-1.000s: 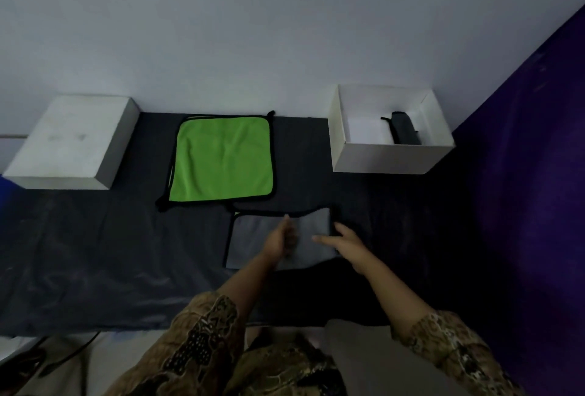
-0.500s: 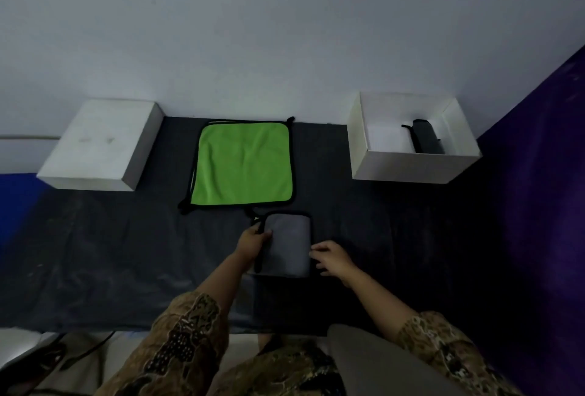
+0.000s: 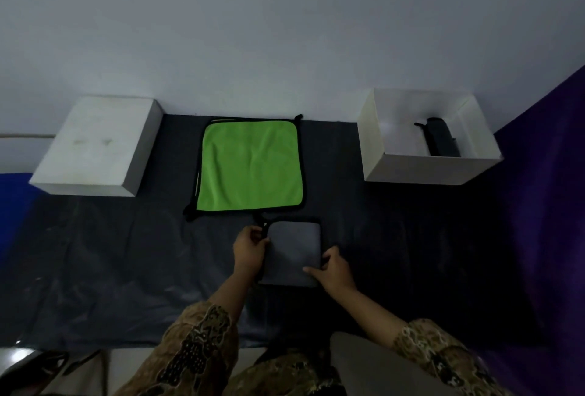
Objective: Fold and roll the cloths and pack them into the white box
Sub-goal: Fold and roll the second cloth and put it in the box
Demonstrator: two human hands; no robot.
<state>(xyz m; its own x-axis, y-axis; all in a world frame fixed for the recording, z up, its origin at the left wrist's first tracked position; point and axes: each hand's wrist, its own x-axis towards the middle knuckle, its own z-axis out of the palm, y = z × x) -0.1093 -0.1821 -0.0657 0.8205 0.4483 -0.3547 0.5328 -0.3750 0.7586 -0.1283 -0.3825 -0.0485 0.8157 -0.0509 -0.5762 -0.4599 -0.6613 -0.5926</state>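
Observation:
A grey cloth [image 3: 292, 251], folded into a small square, lies on the dark mat in front of me. My left hand [image 3: 249, 248] pinches its left edge near the top corner. My right hand [image 3: 332, 272] grips its lower right corner, fingers on top. Beyond it a green cloth [image 3: 250, 167] with black trim lies spread flat. The open white box [image 3: 411, 169] stands at the back right, and a rolled dark cloth [image 3: 441, 139] lies inside it against the right wall.
The box's white lid [image 3: 95, 148] lies upside down at the back left. A dark mat [image 3: 110, 269] covers the surface up to a pale wall. A purple wall [image 3: 544, 205] runs along the right side.
The grey cloth was folded from a wide rectangle into a narrow square. Both hands moved from its top to its left edge and lower right corner.

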